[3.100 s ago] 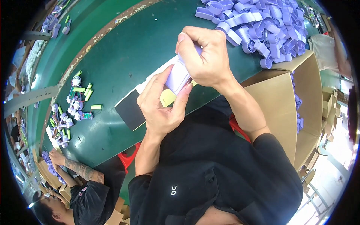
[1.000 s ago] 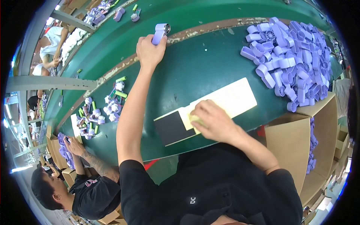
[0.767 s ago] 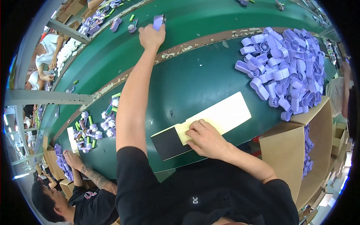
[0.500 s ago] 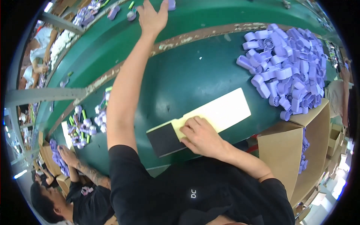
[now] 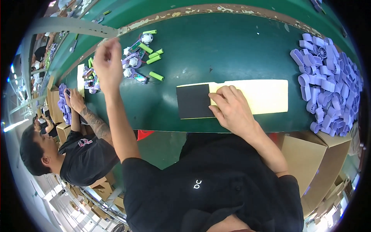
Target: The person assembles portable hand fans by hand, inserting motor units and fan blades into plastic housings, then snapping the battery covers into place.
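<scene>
My right hand (image 5: pixel 233 111) rests on a long pale-yellow sheet (image 5: pixel 268 96) lying on the green table. Its fingers are bent together, with the tips at the right edge of a black rectangular piece (image 5: pixel 193 101) on that sheet. Whatever they pinch is hidden. My left hand (image 5: pixel 108 63) is raised at the left, its fingers curled but smeared by motion, so I cannot tell whether it holds anything. Just right of it lie several small wired assemblies (image 5: pixel 133 62) with white round parts and bright green cylinders.
Heaped on the table's right side are lilac plastic housings (image 5: pixel 328 85). An open cardboard box (image 5: pixel 303 156) stands below them at the near edge. A grey metal post (image 5: pixel 73 26) crosses the upper left. A co-worker (image 5: pixel 77 154) in black works at the left.
My left hand has come back from the belt beyond the table's far edge to above the table's left side. The view has turned left; my right hand remains at the black piece's edge.
</scene>
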Demonstrator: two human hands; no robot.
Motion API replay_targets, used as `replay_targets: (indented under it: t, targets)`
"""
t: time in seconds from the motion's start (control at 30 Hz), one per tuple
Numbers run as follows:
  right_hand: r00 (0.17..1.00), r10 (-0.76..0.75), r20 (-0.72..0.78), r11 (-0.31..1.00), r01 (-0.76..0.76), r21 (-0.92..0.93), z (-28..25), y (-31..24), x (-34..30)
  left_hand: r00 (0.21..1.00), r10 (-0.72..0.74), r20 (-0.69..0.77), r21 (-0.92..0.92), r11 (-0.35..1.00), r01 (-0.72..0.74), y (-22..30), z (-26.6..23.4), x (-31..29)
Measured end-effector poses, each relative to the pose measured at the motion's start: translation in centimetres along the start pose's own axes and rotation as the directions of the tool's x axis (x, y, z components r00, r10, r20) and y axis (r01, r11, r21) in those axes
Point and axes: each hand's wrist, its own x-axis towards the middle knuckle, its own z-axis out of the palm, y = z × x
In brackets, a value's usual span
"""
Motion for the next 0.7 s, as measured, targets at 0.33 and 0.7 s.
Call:
replay_targets:
  t: [0.33,0.7]
  targets:
    - [0.996,-0.092,-0.018,0.996,0.092,0.020,-1.0,-1.9,2.8,0.972,-0.119,0.204,0.326,0.944,0.047,4.1,4.2,-13.1]
    - [0.952,-0.302,-0.047,0.951,0.297,-0.087,0.4,-4.6,10.5,0.997,-0.070,-0.037,-0.239,0.969,0.060,3.1,4.0,-15.2]
